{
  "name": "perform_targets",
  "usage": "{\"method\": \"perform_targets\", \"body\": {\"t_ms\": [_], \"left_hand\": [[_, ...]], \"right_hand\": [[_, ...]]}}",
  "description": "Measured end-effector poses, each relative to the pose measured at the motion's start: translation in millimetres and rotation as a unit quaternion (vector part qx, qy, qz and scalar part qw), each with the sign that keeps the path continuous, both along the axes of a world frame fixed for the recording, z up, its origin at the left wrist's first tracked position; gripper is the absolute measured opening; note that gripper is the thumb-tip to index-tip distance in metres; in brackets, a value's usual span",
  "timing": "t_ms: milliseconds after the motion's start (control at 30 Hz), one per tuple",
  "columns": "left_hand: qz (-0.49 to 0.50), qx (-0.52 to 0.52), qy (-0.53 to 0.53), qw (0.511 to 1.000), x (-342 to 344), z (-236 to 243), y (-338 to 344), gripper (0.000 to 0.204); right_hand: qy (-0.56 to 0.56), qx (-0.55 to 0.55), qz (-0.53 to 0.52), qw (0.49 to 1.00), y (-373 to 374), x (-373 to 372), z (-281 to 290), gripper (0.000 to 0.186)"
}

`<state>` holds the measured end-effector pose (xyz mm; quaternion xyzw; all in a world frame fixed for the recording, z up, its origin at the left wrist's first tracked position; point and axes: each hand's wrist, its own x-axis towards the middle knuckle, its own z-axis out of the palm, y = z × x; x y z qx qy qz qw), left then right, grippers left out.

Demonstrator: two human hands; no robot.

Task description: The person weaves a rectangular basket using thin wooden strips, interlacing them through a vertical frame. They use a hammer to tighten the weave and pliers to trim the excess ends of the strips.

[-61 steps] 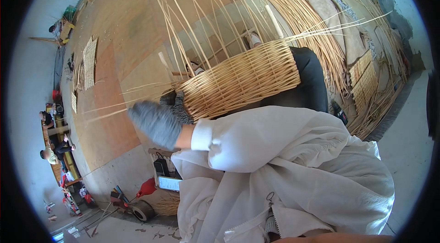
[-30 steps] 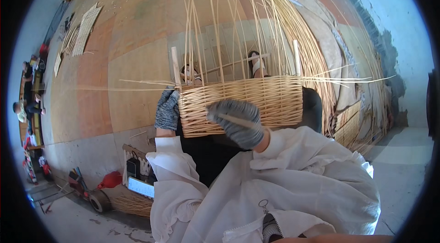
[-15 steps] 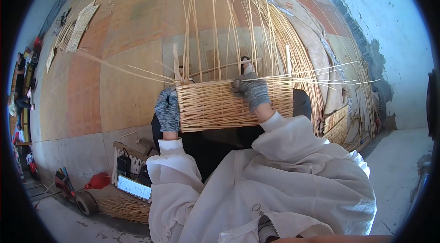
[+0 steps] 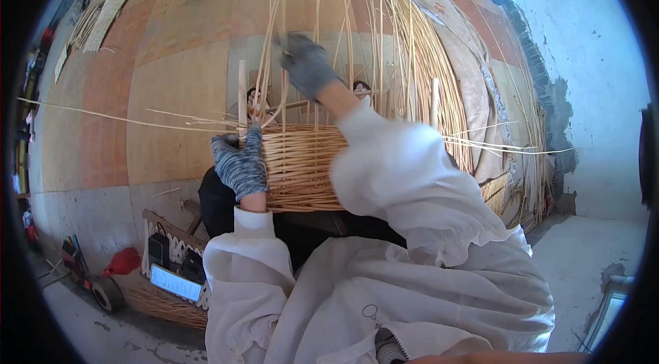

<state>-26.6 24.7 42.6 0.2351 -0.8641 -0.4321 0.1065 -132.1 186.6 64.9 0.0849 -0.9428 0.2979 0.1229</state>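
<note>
A woven wicker basket [image 4: 298,165] lies against my lap, its rows of pale rods tightly packed and its long upright rods [image 4: 318,34] pointing away from me. At its upper left corner, my left hand [image 4: 240,165] in a grey glove grips the edge, thumb pressed near the rim beside a thick corner stick [image 4: 242,93]. My right hand [image 4: 307,65], also gloved and blurred by motion, is raised beyond the rim among the uprights. From that corner a bent wicker rod [image 4: 282,100] curves up to the right hand, which appears closed around it. My right sleeve hides the basket's right part.
A long bundle of loose rods [image 4: 429,69] lies on cloth to the right, beside a wall. At the lower left are a lit phone [image 4: 176,283], a red object [image 4: 123,262] and a tape roll [image 4: 108,293]. Woven strips [image 4: 113,10] rest on the floor at far left.
My right hand has left the rim's middle and swung up and left, drawing a rod into a curve. My left hand has shifted onto the upper left corner. The view has moved slightly.
</note>
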Motion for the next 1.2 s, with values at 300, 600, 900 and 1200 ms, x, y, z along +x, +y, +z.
{"method": "perform_targets", "body": {"t_ms": [300,600,900,1200], "left_hand": [[0.040,-0.045,-0.062,0.996,5,5,6,0.046],[-0.351,-0.093,0.321,0.875,78,55,27,0.033],[-0.470,-0.396,-0.045,0.788,26,37,98,0.073],[-0.381,-0.093,0.183,0.902,23,-5,128,0.043]], "right_hand": [[-0.222,-0.462,-0.166,0.843,57,119,-26,0.025],[-0.247,-0.674,-0.138,0.682,89,125,-41,0.022],[-0.212,-0.474,-0.160,0.839,102,105,-5,0.031],[-0.036,-0.637,-0.158,0.753,172,197,-42,0.025]]}}
